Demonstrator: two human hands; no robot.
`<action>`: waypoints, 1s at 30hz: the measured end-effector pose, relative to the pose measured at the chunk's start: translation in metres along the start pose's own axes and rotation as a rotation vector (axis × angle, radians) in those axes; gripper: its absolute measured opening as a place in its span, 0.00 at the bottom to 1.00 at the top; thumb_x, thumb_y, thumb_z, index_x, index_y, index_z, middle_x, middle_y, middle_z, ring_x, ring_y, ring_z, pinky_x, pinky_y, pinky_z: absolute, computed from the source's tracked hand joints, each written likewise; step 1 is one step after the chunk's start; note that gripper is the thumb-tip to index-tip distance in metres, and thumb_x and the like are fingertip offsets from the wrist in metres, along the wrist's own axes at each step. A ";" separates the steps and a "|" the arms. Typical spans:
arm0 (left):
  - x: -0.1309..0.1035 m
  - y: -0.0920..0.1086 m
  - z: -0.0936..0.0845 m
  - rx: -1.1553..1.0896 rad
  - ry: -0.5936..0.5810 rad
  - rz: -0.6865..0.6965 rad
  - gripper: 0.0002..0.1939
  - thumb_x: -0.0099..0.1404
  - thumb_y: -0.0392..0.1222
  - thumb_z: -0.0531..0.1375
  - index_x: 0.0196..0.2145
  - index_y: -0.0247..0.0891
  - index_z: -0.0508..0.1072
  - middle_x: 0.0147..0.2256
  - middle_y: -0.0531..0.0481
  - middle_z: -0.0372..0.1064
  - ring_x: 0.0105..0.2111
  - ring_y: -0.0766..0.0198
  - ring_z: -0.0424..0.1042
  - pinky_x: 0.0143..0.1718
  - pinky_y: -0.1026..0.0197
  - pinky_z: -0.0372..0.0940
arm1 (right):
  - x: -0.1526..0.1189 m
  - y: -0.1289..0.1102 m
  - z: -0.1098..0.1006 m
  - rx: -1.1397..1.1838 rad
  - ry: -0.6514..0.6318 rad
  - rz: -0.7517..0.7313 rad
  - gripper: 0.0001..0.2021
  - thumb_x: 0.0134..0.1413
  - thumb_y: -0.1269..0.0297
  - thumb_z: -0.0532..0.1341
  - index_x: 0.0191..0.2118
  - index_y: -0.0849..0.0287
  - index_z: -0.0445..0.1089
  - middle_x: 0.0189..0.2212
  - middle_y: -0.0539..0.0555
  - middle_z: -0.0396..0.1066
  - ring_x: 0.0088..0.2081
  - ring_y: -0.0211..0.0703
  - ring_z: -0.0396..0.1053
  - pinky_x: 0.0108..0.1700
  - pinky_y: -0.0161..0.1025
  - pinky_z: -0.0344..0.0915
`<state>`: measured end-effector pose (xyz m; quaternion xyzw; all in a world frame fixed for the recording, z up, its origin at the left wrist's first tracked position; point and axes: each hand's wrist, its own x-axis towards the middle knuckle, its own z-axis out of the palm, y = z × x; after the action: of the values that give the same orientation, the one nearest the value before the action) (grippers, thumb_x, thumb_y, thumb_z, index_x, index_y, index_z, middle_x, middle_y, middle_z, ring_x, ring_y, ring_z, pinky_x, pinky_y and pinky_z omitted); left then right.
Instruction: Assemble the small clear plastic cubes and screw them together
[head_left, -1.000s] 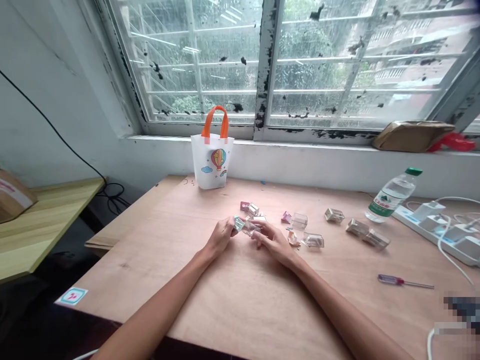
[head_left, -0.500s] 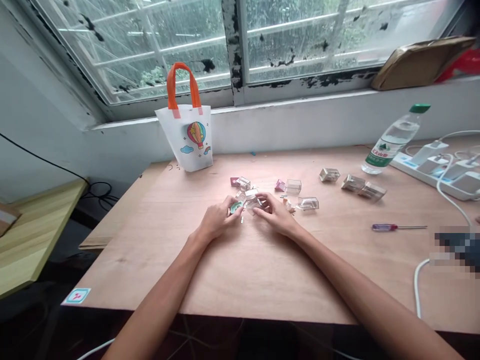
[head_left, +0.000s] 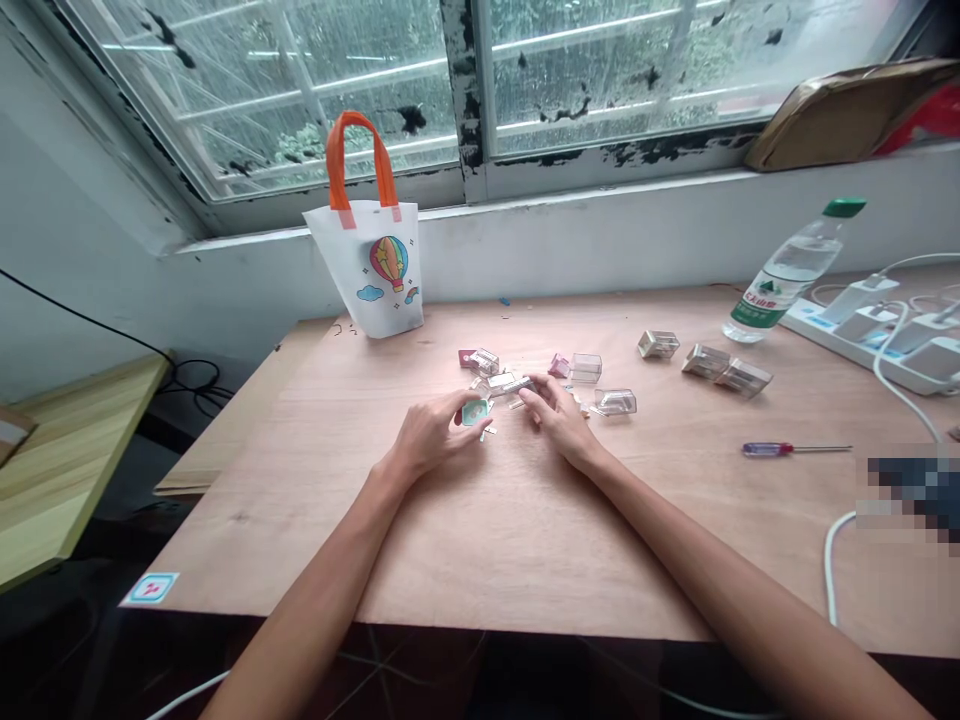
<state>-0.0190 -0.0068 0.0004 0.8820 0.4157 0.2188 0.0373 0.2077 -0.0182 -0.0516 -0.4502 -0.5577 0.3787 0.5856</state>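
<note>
My left hand [head_left: 439, 432] is closed on a small green piece [head_left: 475, 412], held between thumb and fingers. To its right, my right hand [head_left: 556, 415] pinches a small clear-and-grey part [head_left: 517, 385] at its fingertips. Small loose bits lie under and between the hands. Just beyond them on the wooden table are a clear case with a dark pink end [head_left: 484, 361], a small pink piece [head_left: 559, 365] and a clear box [head_left: 586, 368]. Another clear case [head_left: 616, 402] lies right of my right hand, near small orange bits partly hidden by it.
Several clear cases [head_left: 705, 362] sit at the right. A screwdriver [head_left: 795, 450], a tilted water bottle [head_left: 784, 275] and a power strip [head_left: 862, 345] with white cables are farther right. A white bag [head_left: 367, 270] with orange handles stands at the back left.
The clear part in my right hand has turned and moved away from the green piece, so it now looks flatter. The view has shifted slightly.
</note>
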 end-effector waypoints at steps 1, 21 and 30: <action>0.000 0.000 -0.001 -0.006 0.002 0.001 0.19 0.69 0.55 0.60 0.51 0.44 0.75 0.34 0.52 0.76 0.30 0.63 0.72 0.32 0.63 0.58 | 0.000 0.000 0.000 0.042 0.003 0.050 0.21 0.60 0.50 0.61 0.52 0.58 0.68 0.42 0.56 0.76 0.37 0.44 0.73 0.37 0.40 0.71; 0.002 -0.005 -0.008 -0.182 -0.139 -0.188 0.21 0.76 0.53 0.44 0.38 0.42 0.72 0.37 0.50 0.74 0.37 0.58 0.71 0.37 0.60 0.59 | -0.009 -0.016 0.014 0.054 0.082 0.042 0.23 0.60 0.53 0.59 0.58 0.56 0.68 0.46 0.55 0.74 0.38 0.42 0.69 0.36 0.37 0.66; -0.001 -0.014 -0.012 -0.063 -0.174 -0.345 0.18 0.76 0.51 0.44 0.42 0.43 0.70 0.37 0.50 0.76 0.35 0.55 0.73 0.33 0.59 0.55 | -0.056 -0.025 -0.002 -0.317 0.072 0.097 0.19 0.60 0.56 0.60 0.53 0.60 0.72 0.42 0.57 0.76 0.37 0.46 0.71 0.43 0.44 0.68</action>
<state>-0.0345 -0.0002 0.0075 0.8116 0.5489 0.1452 0.1377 0.2029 -0.0795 -0.0456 -0.5766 -0.5666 0.2975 0.5079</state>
